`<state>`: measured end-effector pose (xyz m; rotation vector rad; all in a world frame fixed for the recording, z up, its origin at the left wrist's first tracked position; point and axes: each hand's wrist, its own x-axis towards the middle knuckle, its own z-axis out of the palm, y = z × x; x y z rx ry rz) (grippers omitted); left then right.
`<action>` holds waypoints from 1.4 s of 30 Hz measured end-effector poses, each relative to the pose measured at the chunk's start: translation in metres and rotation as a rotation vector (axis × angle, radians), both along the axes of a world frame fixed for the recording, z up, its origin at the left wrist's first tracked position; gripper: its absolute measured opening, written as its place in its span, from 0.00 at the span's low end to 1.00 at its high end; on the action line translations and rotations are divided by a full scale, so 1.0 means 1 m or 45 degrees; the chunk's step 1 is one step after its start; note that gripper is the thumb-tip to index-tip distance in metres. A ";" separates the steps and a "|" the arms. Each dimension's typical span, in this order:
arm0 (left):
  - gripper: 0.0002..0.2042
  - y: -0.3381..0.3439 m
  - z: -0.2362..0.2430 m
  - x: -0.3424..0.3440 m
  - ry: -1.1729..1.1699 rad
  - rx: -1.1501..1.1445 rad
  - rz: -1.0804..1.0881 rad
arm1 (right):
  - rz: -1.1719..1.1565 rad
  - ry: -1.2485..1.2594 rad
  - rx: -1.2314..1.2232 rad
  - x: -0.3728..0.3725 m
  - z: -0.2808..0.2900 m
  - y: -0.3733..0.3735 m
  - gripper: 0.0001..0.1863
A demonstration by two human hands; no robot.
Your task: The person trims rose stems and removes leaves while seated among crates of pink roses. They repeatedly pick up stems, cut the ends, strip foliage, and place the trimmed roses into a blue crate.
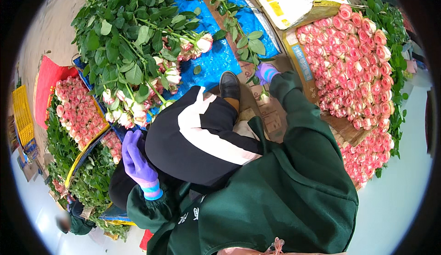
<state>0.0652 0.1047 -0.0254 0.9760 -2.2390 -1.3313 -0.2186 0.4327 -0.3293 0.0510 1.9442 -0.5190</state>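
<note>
My right hand (266,72), in a purple knit glove with a striped cuff, is closed around a rose stem (239,32). The pale bloom of that rose (265,97) hangs just below the hand. Its leafy stem runs up and away over a blue plastic sheet (216,55). My left hand (138,158), gloved alike, rests beside my bent knee with fingers stretched out and nothing visible in them. Ahead of it lies a large heap of leafy roses (133,48), their white-and-pink blooms pointing toward me.
At the right stand dense stacks of pink roses (351,71) with cardboard around them. A white carton (294,0) lies at the far right. To the left are more bundled roses (80,110), a red wrap (48,89) and a yellow crate (24,115). Another person (76,220) is at the lower left.
</note>
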 end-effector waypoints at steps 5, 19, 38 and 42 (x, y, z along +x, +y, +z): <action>0.18 0.003 0.003 -0.005 0.037 0.018 -0.026 | 0.360 0.653 0.052 0.023 -0.017 0.020 0.18; 0.12 -0.012 0.064 -0.079 0.226 -0.744 -0.502 | 0.270 0.972 -1.490 -0.062 0.313 -0.124 0.21; 0.13 -0.104 0.146 -0.076 0.092 0.803 -0.259 | 0.780 -0.056 -1.781 0.040 0.461 -0.377 0.23; 0.09 -0.191 0.137 -0.027 0.411 0.651 0.051 | 0.867 0.009 -1.971 0.078 0.472 -0.452 0.31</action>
